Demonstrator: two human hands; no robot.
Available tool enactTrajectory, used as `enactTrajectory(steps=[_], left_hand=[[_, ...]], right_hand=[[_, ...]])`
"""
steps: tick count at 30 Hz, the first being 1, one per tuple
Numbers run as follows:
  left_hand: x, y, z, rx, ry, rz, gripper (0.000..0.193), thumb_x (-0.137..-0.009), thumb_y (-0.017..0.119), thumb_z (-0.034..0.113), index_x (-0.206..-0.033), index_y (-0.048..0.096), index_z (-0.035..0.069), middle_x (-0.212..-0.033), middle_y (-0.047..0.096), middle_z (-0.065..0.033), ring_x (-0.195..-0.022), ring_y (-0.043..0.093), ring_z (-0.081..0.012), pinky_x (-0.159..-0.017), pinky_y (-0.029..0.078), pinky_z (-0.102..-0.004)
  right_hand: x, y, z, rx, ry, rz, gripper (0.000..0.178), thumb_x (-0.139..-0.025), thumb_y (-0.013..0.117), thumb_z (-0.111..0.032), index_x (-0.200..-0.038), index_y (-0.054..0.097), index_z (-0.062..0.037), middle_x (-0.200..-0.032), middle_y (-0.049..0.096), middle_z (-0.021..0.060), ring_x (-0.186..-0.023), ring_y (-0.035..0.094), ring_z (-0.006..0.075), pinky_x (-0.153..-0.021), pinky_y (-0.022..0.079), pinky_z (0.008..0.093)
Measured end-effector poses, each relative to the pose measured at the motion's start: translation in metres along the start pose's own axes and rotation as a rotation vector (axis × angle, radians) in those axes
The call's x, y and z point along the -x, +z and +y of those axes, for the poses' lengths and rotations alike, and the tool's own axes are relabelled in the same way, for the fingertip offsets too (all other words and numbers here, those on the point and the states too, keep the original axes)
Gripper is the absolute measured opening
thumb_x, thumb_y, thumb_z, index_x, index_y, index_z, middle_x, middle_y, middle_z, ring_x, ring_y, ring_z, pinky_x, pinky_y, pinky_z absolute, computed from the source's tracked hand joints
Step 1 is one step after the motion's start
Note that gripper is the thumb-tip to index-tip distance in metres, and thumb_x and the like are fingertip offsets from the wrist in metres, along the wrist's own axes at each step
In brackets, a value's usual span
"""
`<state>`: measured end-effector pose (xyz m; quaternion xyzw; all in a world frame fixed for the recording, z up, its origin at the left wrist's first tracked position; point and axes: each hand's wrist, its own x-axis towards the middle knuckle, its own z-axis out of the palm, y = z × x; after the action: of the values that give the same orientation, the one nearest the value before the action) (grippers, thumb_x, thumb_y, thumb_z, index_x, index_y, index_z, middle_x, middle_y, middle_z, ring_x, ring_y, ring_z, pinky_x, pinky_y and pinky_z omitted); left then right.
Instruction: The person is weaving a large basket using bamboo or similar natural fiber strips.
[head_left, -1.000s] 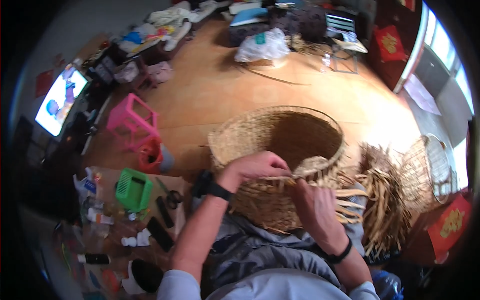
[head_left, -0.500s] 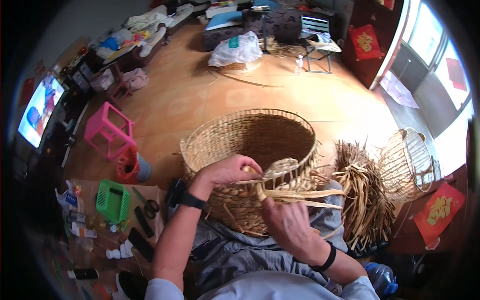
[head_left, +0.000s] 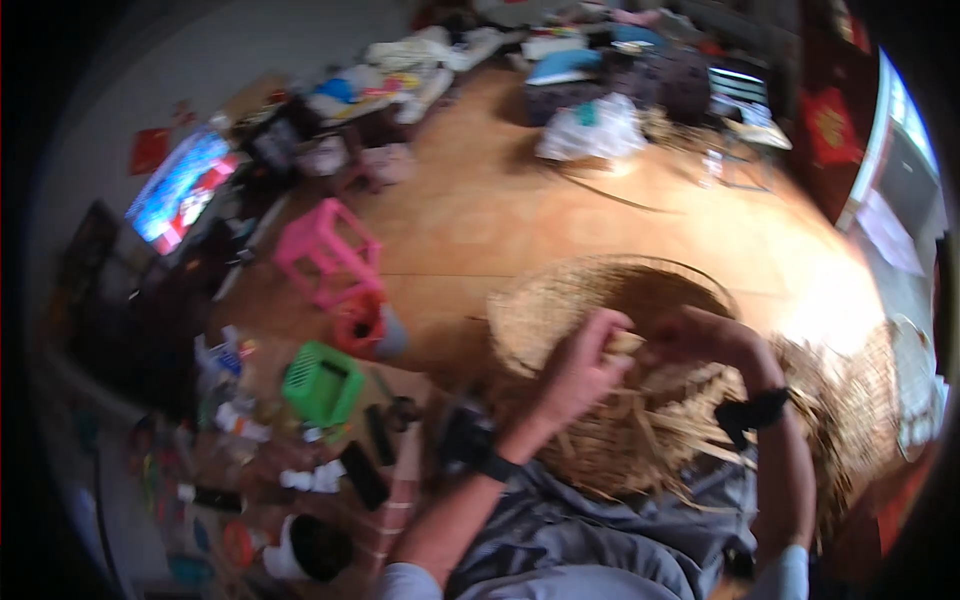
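A large round woven straw basket [head_left: 540, 320] stands in front of my lap, its hollow turned upward. Over its near rim, my left hand [head_left: 590, 365] is closed, with a pale bit of straw strip [head_left: 624, 343] showing at its fingers. My right hand [head_left: 705, 335] is raised beside it, above the basket's opening. Motion smears its fingers, so their hold cannot be made out. Loose straw strips [head_left: 650, 440] hang down the near side of the basket and stick out toward my right forearm.
At right lie a bundle of dried straw [head_left: 830, 430] and a wire-frame basket [head_left: 915, 375]. On the left are a pink stool [head_left: 330, 255], a red-lined bin [head_left: 360, 325], a green plastic basket [head_left: 322, 382] and scissors [head_left: 403, 412]. A white bag [head_left: 592, 130] sits farther off.
The view has swung left, so the scene sits farther right and is blurred. My right hand has risen from the strips at the near side to above the basket's opening.
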<state>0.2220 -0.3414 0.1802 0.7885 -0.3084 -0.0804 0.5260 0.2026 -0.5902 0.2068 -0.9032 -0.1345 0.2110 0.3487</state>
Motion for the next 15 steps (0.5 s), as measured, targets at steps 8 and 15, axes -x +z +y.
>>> enactTrajectory(steps=[8,15], left_hand=[[0.049,0.016,0.026,-0.633,0.011,-0.094,0.061,-0.086,0.081,0.029,-0.124,0.051,-0.008,-0.089,0.067,-0.0202,-0.096,0.066,-0.037,-0.101,0.043,-0.0447],[0.045,0.024,-0.021,-0.192,0.169,0.005,0.048,-0.08,0.083,0.014,-0.111,0.047,0.007,-0.087,0.069,-0.0123,-0.081,0.067,-0.036,-0.085,0.048,-0.0468]], right_hand=[[-0.035,0.012,0.026,-0.201,-0.108,-0.354,0.036,-0.092,0.078,-0.03,-0.118,0.077,-0.0048,-0.11,0.079,0.0067,-0.1,0.067,0.0111,-0.092,0.053,0.0313],[-0.03,0.014,0.011,-0.25,-0.08,-0.119,0.015,-0.083,0.077,-0.016,-0.088,0.081,-0.0035,-0.074,0.076,0.0041,-0.066,0.066,0.0121,-0.066,0.053,0.0317]])
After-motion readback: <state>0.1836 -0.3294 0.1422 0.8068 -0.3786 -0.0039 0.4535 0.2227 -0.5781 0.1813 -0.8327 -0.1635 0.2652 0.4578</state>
